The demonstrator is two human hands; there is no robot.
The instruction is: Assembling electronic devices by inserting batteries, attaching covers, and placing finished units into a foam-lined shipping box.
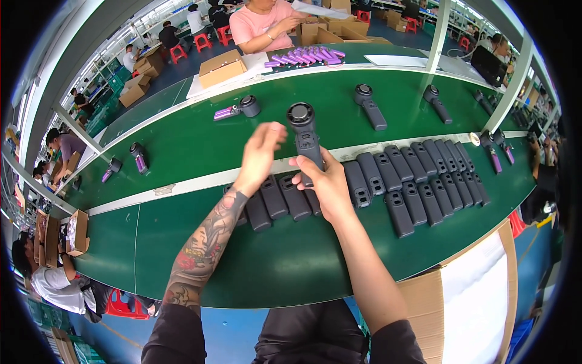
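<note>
A dark grey handheld fan [307, 144] with a round head stands upright in my right hand [331, 185], whose fingers and thumb wrap its lower handle. To the left of its head, my left hand [262, 153] is raised with nothing visible in it; its fingers point toward the fan and look loosely bent. Below and to both sides of my hands lie rows of dark grey handle covers [398, 213] with small openings at one end. Some covers on the left are partly hidden by my forearms.
On the green conveyor belt [200, 130] lie more fans [371, 108], some with purple battery cells [227, 113] exposed. A pile of purple cells [306, 56] sits across the belt by a person in pink [262, 27]. An open cardboard box [467, 291] stands at the near right.
</note>
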